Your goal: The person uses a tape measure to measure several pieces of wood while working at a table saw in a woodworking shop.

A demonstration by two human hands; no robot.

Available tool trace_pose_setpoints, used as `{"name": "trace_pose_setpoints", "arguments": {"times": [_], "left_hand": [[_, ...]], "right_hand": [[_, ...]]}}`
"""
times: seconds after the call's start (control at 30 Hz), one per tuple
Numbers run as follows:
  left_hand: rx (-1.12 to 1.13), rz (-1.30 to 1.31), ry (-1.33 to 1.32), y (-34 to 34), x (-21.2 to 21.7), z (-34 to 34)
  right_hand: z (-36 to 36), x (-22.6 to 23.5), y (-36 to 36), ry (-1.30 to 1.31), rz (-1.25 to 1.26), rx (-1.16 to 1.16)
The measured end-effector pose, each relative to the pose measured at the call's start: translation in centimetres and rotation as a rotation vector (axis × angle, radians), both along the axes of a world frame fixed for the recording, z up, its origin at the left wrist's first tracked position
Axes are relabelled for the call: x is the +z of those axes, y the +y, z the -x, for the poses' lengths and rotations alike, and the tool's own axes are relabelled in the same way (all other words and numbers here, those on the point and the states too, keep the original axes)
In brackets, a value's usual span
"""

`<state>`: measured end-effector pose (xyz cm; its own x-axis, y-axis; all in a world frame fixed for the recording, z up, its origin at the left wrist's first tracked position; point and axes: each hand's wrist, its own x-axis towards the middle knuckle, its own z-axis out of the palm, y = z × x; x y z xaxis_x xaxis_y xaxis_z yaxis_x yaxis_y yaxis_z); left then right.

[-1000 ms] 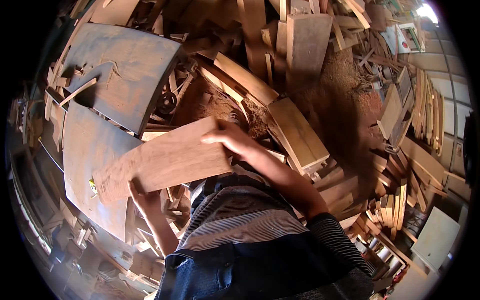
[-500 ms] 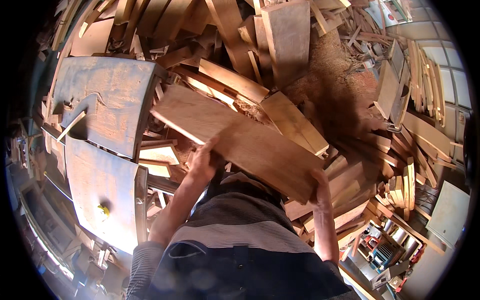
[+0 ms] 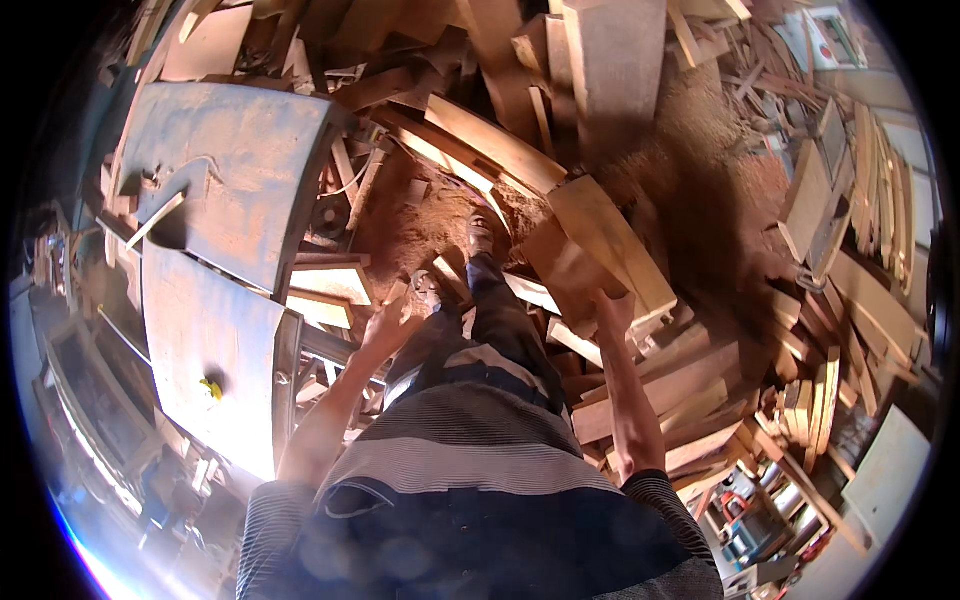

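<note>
Planks of pale wood lay heaped on the floor at about two o'clock from the person's body, and the nearest thick plank [image 3: 610, 245] ran slantwise from eleven toward four o'clock, just beyond the right hand [image 3: 612, 312]. That hand was raised with its fingers spread and loose, gripping nothing; its fingertips sat right at the lower edge of a darker board [image 3: 560, 270], though whether they touched it could not be told. The left hand [image 3: 385, 325] hung at about ten o'clock from the striped shirt [image 3: 470, 440], fingers half curled and empty, above a small framed wooden piece [image 3: 330, 285] beside the worktop. Between the two hands the dark trousers ran forward to a pair of shoes [image 3: 480, 235] standing on reddish sawdust [image 3: 400, 220]. At nine o'clock stood the worktop [image 3: 200, 330], a grey-blue metal machine table in two slabs, with a small yellow object [image 3: 210, 388] lying on the nearer slab. Farther out, at twelve o'clock, a broad upright board [image 3: 615, 60] leaned among long offcuts. At three o'clock more planks [image 3: 860, 290] were stacked on edge and lying flat, well apart from the hands, and at five o'clock a cluttered shelf of small tools [image 3: 770, 500] showed near the rim
</note>
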<state>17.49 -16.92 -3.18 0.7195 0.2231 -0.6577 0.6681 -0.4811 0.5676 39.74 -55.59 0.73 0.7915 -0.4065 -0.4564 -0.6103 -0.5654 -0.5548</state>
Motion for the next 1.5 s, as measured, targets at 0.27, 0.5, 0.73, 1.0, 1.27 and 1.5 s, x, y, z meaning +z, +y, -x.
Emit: {"name": "trace_pose_setpoints", "arguments": {"times": [0.27,0.5,0.73,1.0,1.27,1.5], "left_hand": [[-0.021,-0.134,0.091,-1.7,0.1,9.4],[0.04,-0.068,0.195,-1.8,1.7,4.4],[0.157,-0.08,0.095,-0.7,3.2,0.4],[0.235,-0.075,-0.2,0.0,4.2,-8.7],[0.231,-0.094,-0.37,3.2,3.6,-12.6],[0.201,-0.002,-0.395,9.2,4.2,-15.2]], "right_hand": [[0.8,-8.6,-6.6,0.012,-0.15,-0.068],[3.7,-13.2,-13.2,-0.023,0.389,0.16],[0.4,-21.1,-16.3,-0.198,0.116,0.246],[-9.1,-13.3,4.3,0.238,-0.509,0.499],[-12.9,-10.4,12.3,0.283,-0.569,0.665],[-6.8,-8.7,9.9,0.471,-0.487,0.497]]}}
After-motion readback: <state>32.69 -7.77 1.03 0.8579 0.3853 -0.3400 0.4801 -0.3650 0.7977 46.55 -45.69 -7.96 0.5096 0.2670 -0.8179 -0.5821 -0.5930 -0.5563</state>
